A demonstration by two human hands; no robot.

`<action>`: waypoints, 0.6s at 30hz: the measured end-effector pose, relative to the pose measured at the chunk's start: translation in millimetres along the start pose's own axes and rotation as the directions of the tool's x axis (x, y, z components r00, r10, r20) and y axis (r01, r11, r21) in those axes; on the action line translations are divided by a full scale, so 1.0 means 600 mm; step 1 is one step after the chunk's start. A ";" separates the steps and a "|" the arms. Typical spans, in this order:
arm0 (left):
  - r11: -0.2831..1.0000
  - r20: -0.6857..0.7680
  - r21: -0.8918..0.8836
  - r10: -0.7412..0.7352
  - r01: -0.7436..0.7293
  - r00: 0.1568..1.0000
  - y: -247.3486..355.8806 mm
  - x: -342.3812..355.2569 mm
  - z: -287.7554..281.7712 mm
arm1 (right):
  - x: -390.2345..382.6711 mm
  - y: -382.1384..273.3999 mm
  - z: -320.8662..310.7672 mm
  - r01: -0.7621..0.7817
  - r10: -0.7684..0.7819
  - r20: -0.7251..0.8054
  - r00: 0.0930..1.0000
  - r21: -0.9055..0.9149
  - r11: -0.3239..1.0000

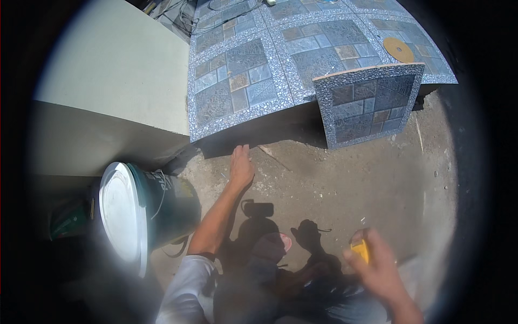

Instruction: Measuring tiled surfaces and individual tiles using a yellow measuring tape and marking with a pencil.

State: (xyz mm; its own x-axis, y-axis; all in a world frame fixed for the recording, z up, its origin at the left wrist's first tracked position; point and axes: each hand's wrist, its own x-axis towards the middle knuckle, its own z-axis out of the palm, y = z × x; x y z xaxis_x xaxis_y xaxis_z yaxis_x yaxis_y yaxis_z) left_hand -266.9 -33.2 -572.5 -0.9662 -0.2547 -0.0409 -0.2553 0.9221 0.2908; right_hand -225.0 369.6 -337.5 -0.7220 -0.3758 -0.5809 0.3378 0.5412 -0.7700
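Observation:
My left hand point(242, 166) reaches forward to the foot of the dark riser point(259, 129) under the tiled step. Its fingers are bent and pressed together; their tips are turned away, so what they hold, if anything, is hidden. At the lower right my right hand point(377, 264) is closed around a yellow tape measure point(360, 250), slightly blurred. No drawn-out blade can be made out. A loose patterned tile point(372, 105) leans upright against the step's front edge, to the right of my left hand.
Blue-grey stone-pattern tiles point(232, 81) cover the step. A tan disc point(399, 49) and cables point(224, 6) lie there. To the left stand a pale wall point(118, 65) and a green bucket with a white lid point(127, 216). A pink round object point(285, 242) sits on the concrete floor point(388, 183).

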 end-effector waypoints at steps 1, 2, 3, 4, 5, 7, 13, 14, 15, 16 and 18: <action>0.976 0.064 0.116 -0.191 0.183 0.979 0.003 0.022 0.005 | 0.008 0.015 0.002 0.081 -0.081 -0.044 0.996 -0.009 0.997; 0.976 0.066 0.114 -0.194 0.186 0.979 0.026 0.024 0.017 | 0.019 0.013 0.000 0.160 -0.162 -0.093 0.982 -0.027 0.987; 0.993 0.110 0.113 -0.046 0.033 0.993 0.055 0.024 0.032 | 0.021 -0.008 -0.008 -0.016 0.019 -0.048 0.999 0.072 0.997; 0.987 0.148 0.108 0.103 -0.119 0.984 0.078 0.024 0.038 | 0.029 0.004 -0.008 -0.013 0.016 -0.044 0.999 0.070 0.997; 0.987 0.146 0.101 0.108 -0.123 0.983 0.096 0.028 0.042 | 0.041 0.026 -0.007 -0.001 0.006 -0.068 0.998 0.075 0.997; 0.987 -0.032 -0.092 0.127 -0.129 0.991 0.113 0.032 0.041 | 0.046 0.022 -0.009 -0.105 0.110 -0.034 0.993 0.132 0.986; 0.935 0.036 0.003 0.355 -0.355 0.934 0.129 0.057 0.087 | 0.026 0.061 -0.023 0.036 -0.018 -0.146 0.989 0.119 0.992; 0.933 0.037 -0.002 0.360 -0.360 0.932 0.153 0.049 0.088 | 0.024 0.062 -0.026 0.032 -0.014 -0.153 0.988 0.119 0.992; 0.876 -0.056 -0.140 0.459 -0.462 0.887 0.178 0.041 0.088 | 0.021 0.060 -0.031 -0.027 0.048 -0.152 0.987 0.134 0.991; 0.791 -0.156 -0.258 0.532 -0.554 0.832 0.188 0.031 0.080 | 0.013 0.056 -0.032 -0.085 0.107 -0.143 0.984 0.154 0.984; 0.956 -0.133 -0.115 0.253 -0.269 0.958 0.154 0.042 0.060 | 0.001 0.049 -0.032 -0.064 0.089 -0.155 0.984 0.161 0.985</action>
State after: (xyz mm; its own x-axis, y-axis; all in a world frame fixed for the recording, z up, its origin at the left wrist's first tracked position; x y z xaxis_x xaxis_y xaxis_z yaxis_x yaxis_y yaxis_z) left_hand -316.0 56.1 -580.9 -0.9857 -0.0490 0.1614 0.0197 0.9169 0.3986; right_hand -227.0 400.0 -355.4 -0.7742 -0.2046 -0.5990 0.4759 0.4359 -0.7639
